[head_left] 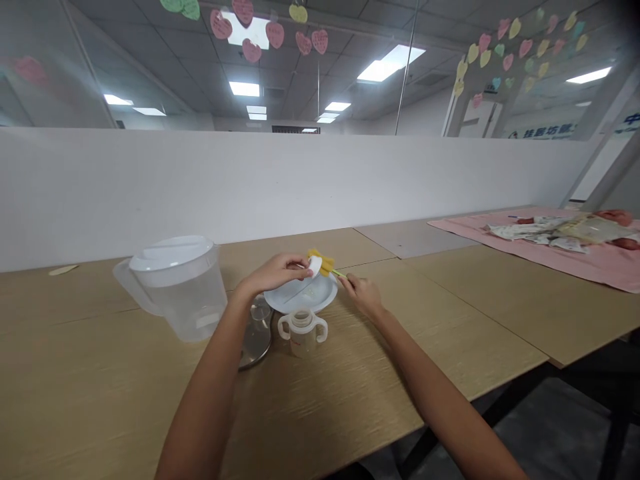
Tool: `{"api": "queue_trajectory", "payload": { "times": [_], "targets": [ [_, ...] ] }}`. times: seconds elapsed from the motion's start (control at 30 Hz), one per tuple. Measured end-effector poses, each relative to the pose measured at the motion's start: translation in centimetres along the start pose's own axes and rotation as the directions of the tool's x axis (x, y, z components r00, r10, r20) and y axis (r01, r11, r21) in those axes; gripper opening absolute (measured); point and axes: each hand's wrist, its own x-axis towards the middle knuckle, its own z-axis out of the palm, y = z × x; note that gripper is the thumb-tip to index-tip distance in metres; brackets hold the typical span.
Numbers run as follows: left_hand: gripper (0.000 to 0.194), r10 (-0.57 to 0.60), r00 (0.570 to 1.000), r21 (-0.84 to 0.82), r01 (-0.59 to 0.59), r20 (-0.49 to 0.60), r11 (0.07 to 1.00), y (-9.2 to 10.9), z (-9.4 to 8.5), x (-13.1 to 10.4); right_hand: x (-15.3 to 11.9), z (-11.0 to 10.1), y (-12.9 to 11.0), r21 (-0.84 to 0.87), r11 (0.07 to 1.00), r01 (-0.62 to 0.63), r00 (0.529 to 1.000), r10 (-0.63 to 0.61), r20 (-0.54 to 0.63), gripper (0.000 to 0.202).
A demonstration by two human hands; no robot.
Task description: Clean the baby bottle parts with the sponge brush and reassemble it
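On the left, a clear pitcher (187, 300) and shiny tray (256, 345) crowd the left arm (213, 380). Rightward, the left hand (279, 272) pinches a white cap (315, 266) over a pale bowl (283, 302); pressure from the yellow brush (327, 264) could dislodge it. Nearer, an open two-handled bottle (303, 337) stands between both arms; a lowered arm might tip it. The right hand (364, 295) grips the brush's handle (339, 273); far right lies pink cloth (600, 265).
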Motion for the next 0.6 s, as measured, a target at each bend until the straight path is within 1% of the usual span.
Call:
{"api": "queue_trajectory", "payload": {
  "times": [0.03,0.07,0.1,0.2,0.27,0.3,0.33,0.37,0.4,0.47,0.5,0.6],
  "targets": [
    [0.033,0.016,1.000,-0.022,-0.017,-0.026,1.000,0.1,-0.1,0.0,0.0,0.1,0.0,-0.012,1.000,0.022,1.000,-0.022,0.000,0.056],
    [0.033,0.031,0.997,-0.009,-0.031,-0.068,0.999,0.1,-0.1,0.0,0.0,0.1,0.0,-0.022,0.999,0.049,0.999,-0.049,-0.002,0.057],
    [0.033,0.043,0.992,0.042,-0.039,-0.121,0.998,0.0,-0.2,0.0,-0.1,0.1,0.0,-0.028,0.996,0.079,0.997,-0.079,-0.008,0.058],
    [0.029,0.085,0.962,0.293,-0.005,-0.260,0.956,-0.6,-0.5,0.2,-0.3,0.0,-0.1,-0.014,0.987,0.160,0.985,-0.161,-0.058,0.061],
    [0.027,0.063,0.945,0.430,0.086,-0.321,0.899,-0.9,-1.1,0.0,-0.3,-0.2,-0.1,0.032,0.983,0.180,0.978,-0.175,-0.116,0.061],
    [0.026,0.015,0.941,0.479,0.158,-0.338,0.863,-1.0,-1.4,-0.2,-0.3,-0.4,-0.1,0.059,0.984,0.169,0.976,-0.159,-0.150,0.060],
    [0.024,-0.070,0.937,0.512,0.249,-0.343,0.823,-1.1,-1.8,-0.5,-0.3,-0.6,-0.1,0.083,0.985,0.149,0.974,-0.132,-0.182,0.059],
    [0.022,-0.184,0.925,0.528,0.344,-0.333,0.776,-1.3,-2.2,-0.8,-0.3,-0.8,0.0,0.102,0.987,0.124,0.973,-0.101,-0.207,0.058],
    [0.020,-0.306,0.901,0.534,0.430,-0.308,0.728,-1.4,-2.6,-1.3,-0.3,-0.9,0.0,0.115,0.988,0.101,0.972,-0.074,-0.223,0.056],
    [0.017,-0.522,0.822,0.521,0.555,-0.227,0.648,-1.9,-3.3,-2.2,-0.3,-1.0,0.1,0.121,0.990,0.073,0.972,-0.043,-0.230,0.055],
    [0.019,-0.597,0.780,0.508,0.597,-0.185,0.622,-2.2,-3.6,-2.6,-0.3,-1.0,0.2,0.117,0.991,0.066,0.974,-0.038,-0.225,0.054],
    [0.021,-0.725,0.684,0.452,0.675,-0.084,0.584,-3.3,-4.0,-3.4,-0.3,-0.9,0.2,0.099,0.993,0.061,0.979,-0.040,-0.201,0.054]
  ]
}}
